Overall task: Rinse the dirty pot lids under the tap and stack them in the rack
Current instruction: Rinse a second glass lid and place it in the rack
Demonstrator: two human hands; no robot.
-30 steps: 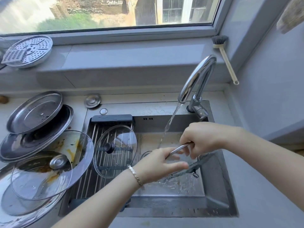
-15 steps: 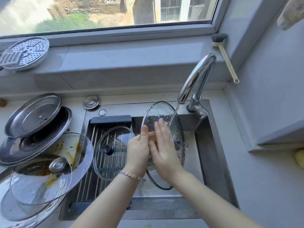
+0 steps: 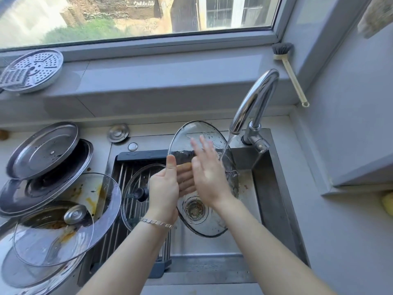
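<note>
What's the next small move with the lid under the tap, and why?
Probably wipe the right hand down across the lower half of the glass lid. The left hand grips it upright by its left rim, the right hand lies flat on its upper face, and the stream from the tap strikes only near the right edge.

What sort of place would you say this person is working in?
Most likely a home kitchen: a steel sink with a running tap, a glass lid held under it, and sauce-stained pot lids piled on the counter beside it.
</note>
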